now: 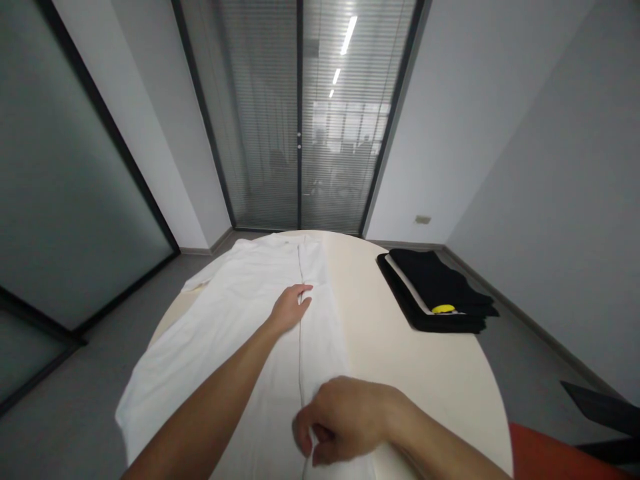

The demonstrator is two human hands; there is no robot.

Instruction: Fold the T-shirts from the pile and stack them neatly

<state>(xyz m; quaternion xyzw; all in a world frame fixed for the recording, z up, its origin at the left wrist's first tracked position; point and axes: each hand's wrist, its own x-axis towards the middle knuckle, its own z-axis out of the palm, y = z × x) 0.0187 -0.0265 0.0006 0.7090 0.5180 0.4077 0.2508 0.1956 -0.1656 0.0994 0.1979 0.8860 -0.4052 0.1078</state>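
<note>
Room: grey, with glass doors [267, 120] and blinds behind. Surface: round table [430, 380], pale.

Left hand [289, 310]: laid on the cloth, thumb and forefinger spread apart, tips at a lengthwise line on the garment.

Right hand [350, 417]: nearer the body, fingers curled in at the same line; blurred, so whether they pinch cloth cannot be told.

Garment [220, 320]: one, white, spread flat over the table's left and middle, overhanging its left edge; slight creases.

Stack [435, 287]: dark folded cloth with a pale layer, right of the garment, well apart; yellow item [443, 309] at its near end.

Chair [555, 453]: red, near right.

Step, as judged: aligning and smoothing along the line. Next move probably calls for both hands keeping that line straight and the layers flat.
</note>
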